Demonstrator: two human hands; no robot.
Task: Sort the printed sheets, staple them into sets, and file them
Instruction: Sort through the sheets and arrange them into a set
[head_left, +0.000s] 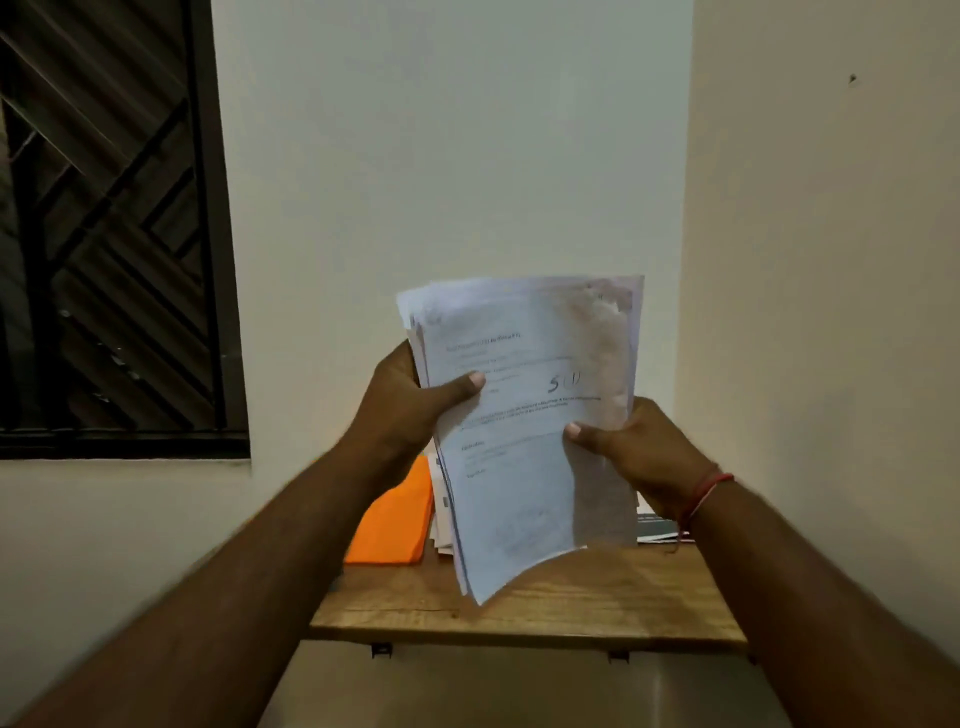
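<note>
A thick stack of white printed paper sheets (524, 415) is held upright in the air above a small brown wooden tabletop (597, 608), clear of its surface. The printed face is turned toward the camera. Lines of text are seen on the top sheet but are too blurred to be read; a handwritten mark is seen near its middle. The lower corner of the stack curls forward.

The left edge of the stack is gripped by the left hand (405, 410), with the thumb (467, 387) pressed across the front sheet and the fingers hidden behind. The right edge is gripped by the right hand (644, 457), its thumb (587, 434) likewise laid on the front; the fingers behind cannot be seen. A thin red thread band (706, 493) is worn on the right wrist.

A flat orange folder (392, 519) is lying on the far left part of the tabletop, overhanging its left edge. Further loose white papers (441, 525) are seen just beside it, partly hidden behind the held stack. A dark green flat item (657, 527) is partly seen under the right hand; its nature cannot be told.

A dark-framed window with a diagonal metal grille (104, 234) is set in the pale wall (441, 156) at left.
</note>
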